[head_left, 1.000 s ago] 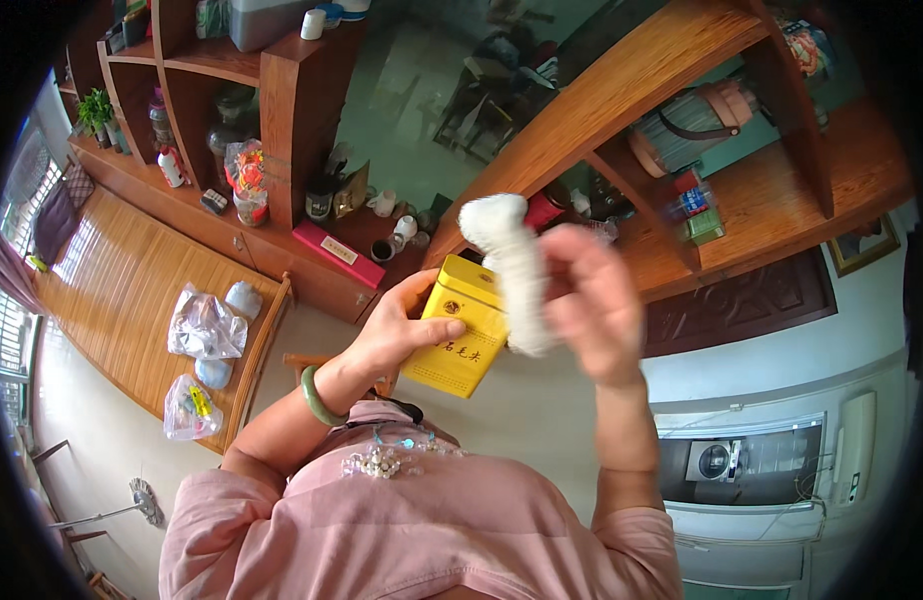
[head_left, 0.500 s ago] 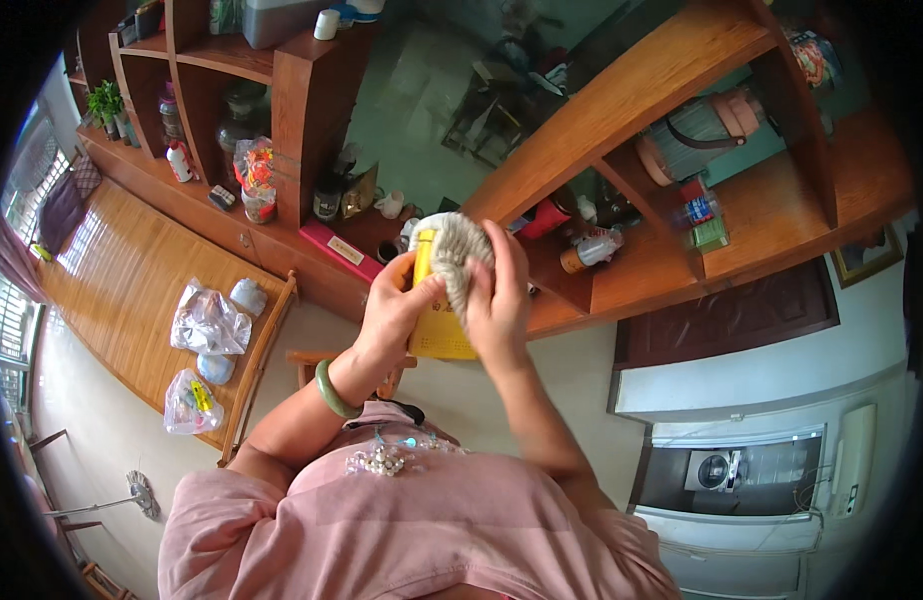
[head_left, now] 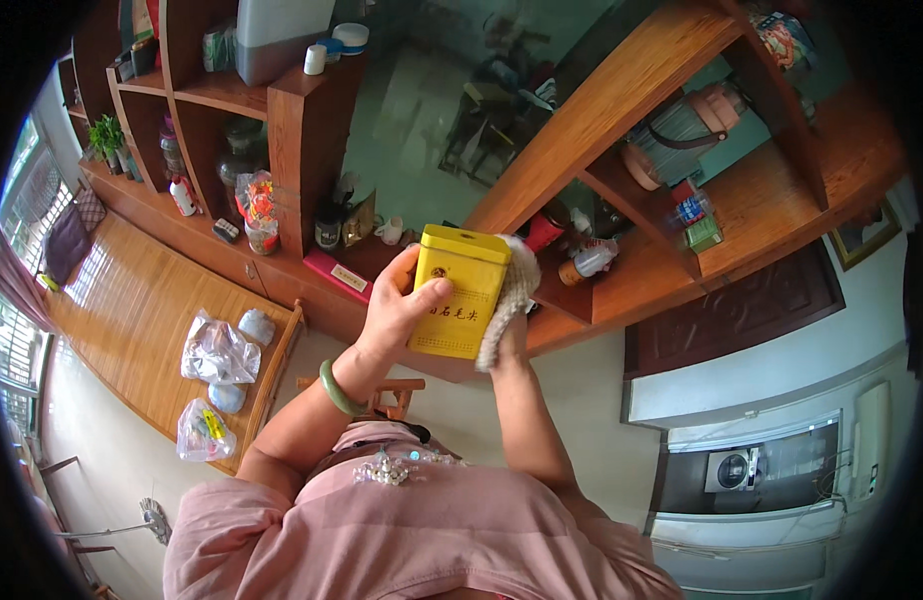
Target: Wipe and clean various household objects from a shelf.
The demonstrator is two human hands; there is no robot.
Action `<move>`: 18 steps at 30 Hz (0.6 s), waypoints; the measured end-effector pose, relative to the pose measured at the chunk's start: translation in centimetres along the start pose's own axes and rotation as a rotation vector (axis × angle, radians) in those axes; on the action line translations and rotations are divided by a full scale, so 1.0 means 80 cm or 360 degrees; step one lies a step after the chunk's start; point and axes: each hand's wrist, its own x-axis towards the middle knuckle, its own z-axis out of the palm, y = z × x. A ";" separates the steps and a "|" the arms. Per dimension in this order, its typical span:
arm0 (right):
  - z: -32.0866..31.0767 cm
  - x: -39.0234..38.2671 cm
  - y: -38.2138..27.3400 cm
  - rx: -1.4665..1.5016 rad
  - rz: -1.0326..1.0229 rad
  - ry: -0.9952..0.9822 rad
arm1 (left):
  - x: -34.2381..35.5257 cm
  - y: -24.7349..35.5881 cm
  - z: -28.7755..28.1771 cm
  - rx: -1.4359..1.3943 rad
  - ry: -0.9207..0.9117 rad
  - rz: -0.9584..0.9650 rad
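A yellow lidded tin (head_left: pixel 460 320) with dark printing is upright in my left hand (head_left: pixel 390 305), whose thumb lies across its front and whose fingers wrap round its left side. My right hand (head_left: pixel 512 340) is at the tin's right side, partly behind it, holding a cream knitted cloth (head_left: pixel 517 285) against that side. The cloth bunches at the upper right and hangs down beside the tin; most of my right fingers are hidden by it and the tin.
Wooden shelving (head_left: pixel 622 100) with jars, bottles and a pink-lidded container (head_left: pixel 682 140) spans the top. A long pink box (head_left: pixel 337 275) sits behind my left hand. At left stands a wooden slatted table (head_left: pixel 132 330) with plastic bags (head_left: pixel 219 350); a wooden chair (head_left: pixel 387 398) is below my hands.
My right hand and the cloth came leftward over the tin's front, then moved round to its right side and partly behind it, uncovering the yellow front. My left hand still holds the tin.
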 end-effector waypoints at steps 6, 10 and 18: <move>0.005 -0.029 0.077 -0.0393 -0.0599 0.0268 | 0.021 0.008 -0.016 -0.0415 0.0028 -0.0061; 0.030 -0.043 0.035 -0.0770 -0.0782 -0.0090 | 0.024 0.006 -0.016 -0.0635 -0.0057 -0.0119; 0.044 -0.047 0.026 -0.1524 -0.1571 0.0179 | 0.022 0.027 0.010 0.0049 -0.0112 0.0247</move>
